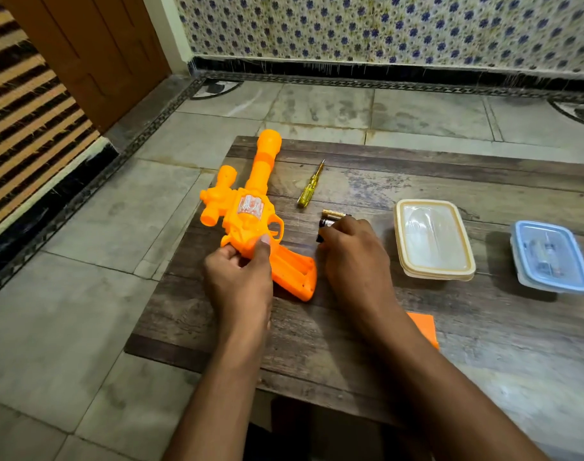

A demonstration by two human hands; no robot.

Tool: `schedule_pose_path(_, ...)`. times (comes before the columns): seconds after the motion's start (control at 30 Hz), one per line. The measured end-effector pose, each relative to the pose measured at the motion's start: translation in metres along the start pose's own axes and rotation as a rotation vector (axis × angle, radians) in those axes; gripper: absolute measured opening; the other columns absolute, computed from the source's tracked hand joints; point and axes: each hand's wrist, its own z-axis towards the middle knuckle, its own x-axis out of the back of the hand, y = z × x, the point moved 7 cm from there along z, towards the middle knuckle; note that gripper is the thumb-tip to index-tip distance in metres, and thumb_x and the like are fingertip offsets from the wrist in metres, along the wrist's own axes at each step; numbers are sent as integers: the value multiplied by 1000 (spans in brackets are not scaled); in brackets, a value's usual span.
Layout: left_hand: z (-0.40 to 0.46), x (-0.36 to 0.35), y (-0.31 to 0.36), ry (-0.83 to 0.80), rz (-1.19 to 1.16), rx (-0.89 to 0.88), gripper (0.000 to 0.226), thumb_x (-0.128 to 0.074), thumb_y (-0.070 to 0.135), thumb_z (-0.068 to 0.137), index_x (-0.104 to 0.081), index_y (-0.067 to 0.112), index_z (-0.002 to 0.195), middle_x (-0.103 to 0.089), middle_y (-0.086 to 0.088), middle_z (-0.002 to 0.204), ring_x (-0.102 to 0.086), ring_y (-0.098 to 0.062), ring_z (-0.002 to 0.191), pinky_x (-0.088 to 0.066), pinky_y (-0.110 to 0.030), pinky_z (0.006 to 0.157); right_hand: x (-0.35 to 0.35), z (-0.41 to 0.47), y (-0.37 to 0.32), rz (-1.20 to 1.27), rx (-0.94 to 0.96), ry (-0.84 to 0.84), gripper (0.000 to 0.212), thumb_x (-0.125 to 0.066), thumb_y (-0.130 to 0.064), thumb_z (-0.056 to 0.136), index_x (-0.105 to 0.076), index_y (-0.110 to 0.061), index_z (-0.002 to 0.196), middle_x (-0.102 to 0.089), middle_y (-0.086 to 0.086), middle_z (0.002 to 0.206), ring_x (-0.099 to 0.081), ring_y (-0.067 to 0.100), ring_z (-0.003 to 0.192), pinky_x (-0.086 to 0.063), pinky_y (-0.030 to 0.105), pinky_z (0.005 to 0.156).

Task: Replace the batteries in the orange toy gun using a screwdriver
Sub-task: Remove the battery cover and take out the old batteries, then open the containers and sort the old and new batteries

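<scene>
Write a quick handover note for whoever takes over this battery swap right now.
Left hand grips the gun at its body, on the table.
Right hand is on the batteries beside the grip; fingers curled over them, exact hold hidden.
Screwdriver lies untouched past the batteries.
Orange cover is off, lying near the right forearm; the grip compartment is open and looks empty.
Left: fit batteries, refit cover, screw it down.
Two lidded boxes sit to the right.
</scene>
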Motion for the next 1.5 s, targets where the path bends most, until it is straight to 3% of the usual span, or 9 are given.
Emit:
schedule_pose_path(0.1,3,3,-4,-3,14,51,19,-80,21,90,-70,15,74,-75,6,70,-71,-11,66,-65,-52,79,-7,3,1,-42,23,-34,14,-73,-9,81,-74,-5,95,-68,16,96,-63,39,93,-51,37,63)
schedule_pose_path(0.3,-4,6,-5,-61,-52,168,19,-73,14,95,-66,10,77,-73,-3,75,-72,-14,68,-63,-28,54,-8,7,-4,-48,20,-95,20,-68,-9,87,-74,-2,104,-67,18,115,-60,39,107,-52,40,70)
schedule_pose_path(0.53,1,11,-5,-119,137,111,20,-72,27,97,-68,16,81,-76,-14,90,-77,-31,84,-65,-55,76,-4,5,-2,-46,29,-46,18,-77,-8,78,-74,-4,95,-69,16,102,-63,38,97,-52,35,64)
schedule_pose_path(0.87,-6,31,8,1,268,55,34,-86,27,84,-62,9,68,-73,-13,65,-76,-27,58,-65,-52,72,18,-2,-7,17,80,4,24,-79,1,70,-73,-3,93,-68,16,99,-64,39,95,-52,35,60)
schedule_pose_path(1.0,-13,35,22,37,425,-73,32,-89,33,80,-65,17,66,-73,-3,60,-76,-23,61,-65,-47,70,31,-6,-4,99,92,36,27,-78,4,75,-75,-4,101,-69,15,100,-63,38,96,-56,40,66)
schedule_pose_path(1.13,-28,28,53,98,659,-307,25,-83,32,87,-70,11,89,-71,3,73,-71,-21,80,-49,-25,66,59,-11,15,168,42,133,26,-80,4,78,-77,-4,102,-69,12,96,-64,35,91,-56,39,66)
schedule_pose_path(1.27,-55,-21,62,-121,599,-442,6,-76,18,93,-71,19,89,-70,9,75,-68,-7,69,-47,-13,59,93,-17,40,225,5,261,19,-85,-4,80,-79,-4,98,-70,14,97,-66,34,90,-56,39,68)
schedule_pose_path(1.4,-81,-83,60,-344,598,-559,7,-72,12,92,-77,15,96,-78,-2,86,-74,-18,79,-60,-34,75,108,-21,86,221,-135,327,16,-80,-19,87,-80,-6,96,-70,15,102,-65,37,94,-55,41,78)
schedule_pose_path(1.5,-87,-119,51,-489,637,-502,12,-70,18,96,-77,12,104,-79,-6,94,-74,-19,87,-60,-34,82,103,-23,120,212,-338,212,29,-78,-32,89,-80,-9,106,-67,18,117,-64,40,107,-54,46,92)
